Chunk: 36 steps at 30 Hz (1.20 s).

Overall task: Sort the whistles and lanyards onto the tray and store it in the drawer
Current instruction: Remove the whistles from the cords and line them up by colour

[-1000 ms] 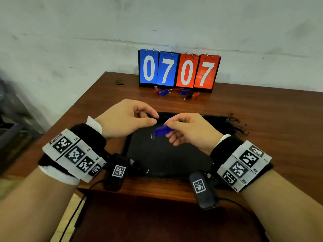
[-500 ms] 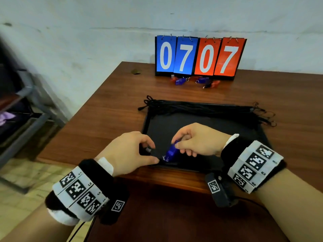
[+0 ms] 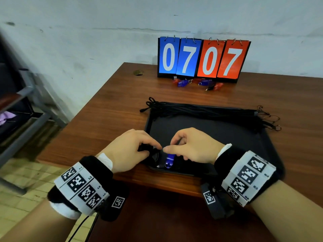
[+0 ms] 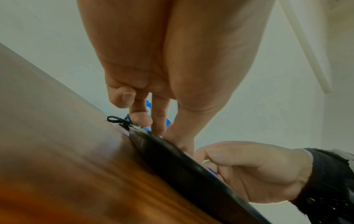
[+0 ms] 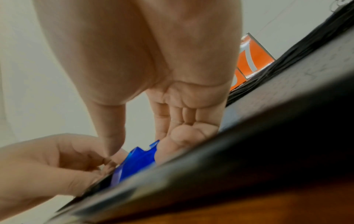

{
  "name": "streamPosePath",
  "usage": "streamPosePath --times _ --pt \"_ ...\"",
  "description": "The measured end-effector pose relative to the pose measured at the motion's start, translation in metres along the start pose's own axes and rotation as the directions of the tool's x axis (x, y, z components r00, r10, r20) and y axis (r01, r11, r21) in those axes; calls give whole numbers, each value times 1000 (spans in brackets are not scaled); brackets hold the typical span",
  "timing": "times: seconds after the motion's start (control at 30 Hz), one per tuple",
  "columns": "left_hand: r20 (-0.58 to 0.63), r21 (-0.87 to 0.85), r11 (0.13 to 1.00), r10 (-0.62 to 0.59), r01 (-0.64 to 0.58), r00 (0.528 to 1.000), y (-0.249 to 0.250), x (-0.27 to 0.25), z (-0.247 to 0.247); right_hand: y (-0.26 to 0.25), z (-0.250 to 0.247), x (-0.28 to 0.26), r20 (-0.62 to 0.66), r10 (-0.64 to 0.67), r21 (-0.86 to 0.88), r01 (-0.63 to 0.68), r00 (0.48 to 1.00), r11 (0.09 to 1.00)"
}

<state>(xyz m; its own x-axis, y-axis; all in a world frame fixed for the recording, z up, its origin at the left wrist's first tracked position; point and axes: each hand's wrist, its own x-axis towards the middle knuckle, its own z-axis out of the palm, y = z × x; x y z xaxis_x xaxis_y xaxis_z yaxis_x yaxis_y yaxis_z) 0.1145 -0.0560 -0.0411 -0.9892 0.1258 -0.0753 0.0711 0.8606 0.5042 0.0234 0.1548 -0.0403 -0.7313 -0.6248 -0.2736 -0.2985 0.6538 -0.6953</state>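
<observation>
A black tray (image 3: 218, 137) lies on the wooden table (image 3: 113, 110). A bundle of black lanyards (image 3: 201, 110) stretches across the tray's far edge. A blue whistle (image 3: 169, 160) rests in the tray's near-left corner, its ring toward me. My right hand (image 3: 172, 151) pinches the whistle (image 5: 136, 160) between thumb and curled fingers. Beside it, my left hand (image 3: 152, 149) curls over the tray's left rim (image 4: 172, 151), its index tip touching my right thumb. More blue and red whistles (image 3: 183, 82) lie in front of the scoreboard.
A flip scoreboard (image 3: 202, 58) reading 0707 stands at the table's back edge against the wall. A metal shelf rack (image 3: 21, 105) stands to the left, on the tiled floor. The tray's right half holds nothing.
Both hands came down and toward me, and the blue whistle went from hanging above the tray to resting in its near-left corner. The left hand settled on the tray's rim.
</observation>
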Motion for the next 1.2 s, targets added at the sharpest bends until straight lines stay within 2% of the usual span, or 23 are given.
streamPosePath --times 0.07,0.2,0.3,0.57,0.77,0.87,1.03,1.2 --pt "-22 -28 1000 6 -6 1000 0 -1 2 -3 2 0 13 2 -59 -1 1000 998" --pt "-91 -93 996 -1 -8 996 5 -5 9 1 -2 -2 20 19 -47 -18 1000 999" --pt "-74 -35 999 10 -12 997 5 -8 14 10 -11 -13 9 62 -57 -61 998 997" --pt "-57 -29 999 27 -28 998 3 -8 8 39 -40 -48 -10 161 -14 -161 987 987" --pt "-45 -73 997 8 -11 999 3 -8 7 44 -46 -55 -34 186 -34 -188 982 982" --pt "-50 -118 993 -4 -2 999 4 -10 2 39 -52 -56 -97 183 -56 -189 978 980" --pt "-146 -168 985 8 -32 989 12 1 -26 25 -66 -48 -224 139 73 -125 965 989" --pt "-234 -331 938 23 -102 972 25 34 -65 3 -83 -27 -230 137 263 -74 963 962"
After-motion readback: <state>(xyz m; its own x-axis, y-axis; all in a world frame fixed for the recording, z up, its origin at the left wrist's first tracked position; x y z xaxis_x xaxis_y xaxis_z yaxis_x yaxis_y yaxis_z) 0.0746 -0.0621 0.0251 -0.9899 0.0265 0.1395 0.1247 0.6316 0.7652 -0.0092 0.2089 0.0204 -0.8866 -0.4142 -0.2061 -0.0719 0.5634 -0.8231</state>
